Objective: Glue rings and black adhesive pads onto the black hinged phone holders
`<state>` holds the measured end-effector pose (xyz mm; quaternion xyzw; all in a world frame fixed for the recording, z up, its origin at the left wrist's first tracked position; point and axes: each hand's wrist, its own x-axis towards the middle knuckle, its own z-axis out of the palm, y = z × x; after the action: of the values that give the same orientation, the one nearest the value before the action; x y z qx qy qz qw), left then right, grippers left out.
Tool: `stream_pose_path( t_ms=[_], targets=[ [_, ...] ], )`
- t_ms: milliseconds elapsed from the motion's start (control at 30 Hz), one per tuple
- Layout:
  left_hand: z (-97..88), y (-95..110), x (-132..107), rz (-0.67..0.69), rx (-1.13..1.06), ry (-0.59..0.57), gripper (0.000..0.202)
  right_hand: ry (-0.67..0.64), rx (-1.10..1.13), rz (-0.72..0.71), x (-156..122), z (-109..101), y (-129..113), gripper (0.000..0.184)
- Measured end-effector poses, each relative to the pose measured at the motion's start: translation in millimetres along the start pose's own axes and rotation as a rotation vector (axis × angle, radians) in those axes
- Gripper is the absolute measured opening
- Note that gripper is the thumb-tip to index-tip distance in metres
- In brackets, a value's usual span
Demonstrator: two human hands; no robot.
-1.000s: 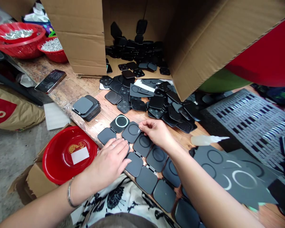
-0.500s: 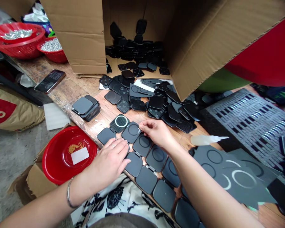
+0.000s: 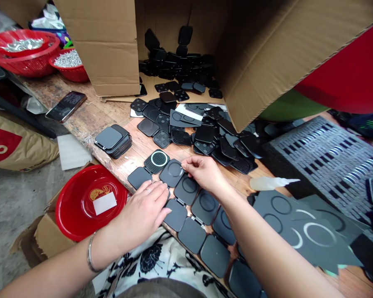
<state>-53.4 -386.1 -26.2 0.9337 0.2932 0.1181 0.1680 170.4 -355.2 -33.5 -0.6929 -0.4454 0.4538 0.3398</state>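
Note:
Along the bench's front edge lie hinged pairs of dark grey square panels in two rows. My left hand (image 3: 152, 200) rests flat, fingers stretched, on a plain panel of the near row and hides most of it. My right hand (image 3: 200, 170) pinches thumb and forefinger at the right edge of a ring-marked panel (image 3: 171, 173); whatever is between the fingertips is too small to make out. Beside it lies a textured panel with a pale ring (image 3: 157, 160), joined to a plain panel (image 3: 139, 178). Another ring-marked panel (image 3: 186, 189) is just below my right hand.
A stack of panels (image 3: 113, 141) stands to the left, near a phone (image 3: 66, 106). Loose black pieces spill from a cardboard box (image 3: 112, 49). A squeeze bottle (image 3: 269, 183) and grey ring sheets (image 3: 286, 223) lie right. A red basin (image 3: 71, 207) sits below the edge.
Both hands stay in nearly the same place, the left flat and the right pinching at the panel's edge. The view has shifted very slightly.

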Motion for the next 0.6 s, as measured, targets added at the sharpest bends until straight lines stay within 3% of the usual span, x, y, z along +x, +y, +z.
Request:
stream_pose_path(
  t_ms=[600],
  targets=[
    [-2.7,-0.6,1.0,0.003,0.04,-0.056,0.039,0.049,-0.147,-0.051,1.8,4.8,2.4,0.016]
  ],
)
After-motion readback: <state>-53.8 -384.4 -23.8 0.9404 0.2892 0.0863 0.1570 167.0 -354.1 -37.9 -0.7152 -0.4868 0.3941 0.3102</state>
